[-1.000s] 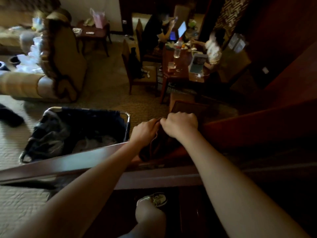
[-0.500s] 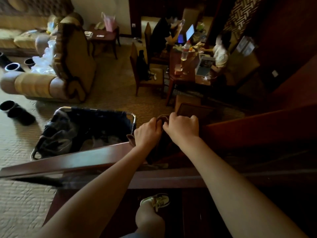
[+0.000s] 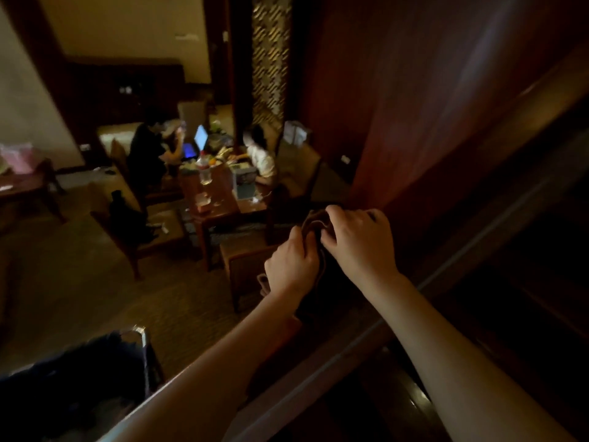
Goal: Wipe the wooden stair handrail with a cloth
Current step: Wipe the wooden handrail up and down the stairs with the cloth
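Grip: both hands hold one dark brown cloth bunched between them, the left hand with fingers curled into its lower folds, the right hand pinching its upper edge; neither grip is open.
Cloth: held just above the wooden handrail, its lower part hanging against the rail; whether it presses on the wood is too dark to tell.
Handrail: runs diagonally from the lower left to the upper right, both forearms reaching across it.
Progress: judged as early; the cloth looks to be gathered or refolded, not spread along the rail, and no wiped stretch can be told from an unwiped one in this light. The rail's length on both sides of the hands appears left to do.
Containers: a metal-framed cart at the lower left edge holds a dark bag or fabric; its contents are not legible.
Desk: beyond the rail, two seated people share a wooden desk bearing a bottle and an open laptop.
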Demonstrator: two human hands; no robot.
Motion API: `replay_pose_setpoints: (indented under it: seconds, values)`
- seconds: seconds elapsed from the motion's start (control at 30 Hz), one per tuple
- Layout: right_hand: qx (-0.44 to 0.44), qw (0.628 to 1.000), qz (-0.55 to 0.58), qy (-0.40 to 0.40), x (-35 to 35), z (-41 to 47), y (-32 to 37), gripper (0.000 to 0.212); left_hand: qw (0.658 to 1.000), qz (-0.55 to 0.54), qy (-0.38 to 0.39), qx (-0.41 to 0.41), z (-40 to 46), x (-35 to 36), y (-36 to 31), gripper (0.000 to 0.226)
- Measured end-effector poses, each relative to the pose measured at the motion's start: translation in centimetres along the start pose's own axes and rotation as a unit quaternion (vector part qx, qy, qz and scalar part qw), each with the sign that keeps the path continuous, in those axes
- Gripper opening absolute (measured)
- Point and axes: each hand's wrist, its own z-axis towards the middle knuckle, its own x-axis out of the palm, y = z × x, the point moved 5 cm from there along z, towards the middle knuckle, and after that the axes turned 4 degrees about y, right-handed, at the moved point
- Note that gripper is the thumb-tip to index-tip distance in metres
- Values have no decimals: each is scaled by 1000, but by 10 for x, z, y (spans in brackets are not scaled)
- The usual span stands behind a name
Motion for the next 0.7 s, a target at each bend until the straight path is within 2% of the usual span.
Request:
replay_pose_setpoints:
  seconds: [0.2,0.4,0.53,0.7]
  values:
    - [81,993,-27,-84,-44,18,-71,32,989,-4,9,149,38,21,-83,19]
    - [168,977,-61,-120,-80,28,-145,38,955,-10,-20,295,69,52,-171,52]
    - [200,967,-66,-144,-93,40,-179,38,941,31,-49,334,86,71,-210,61]
    - [224,962,-59,-143,-111,61,-220,40,928,38,-37,369,115,83,-257,59]
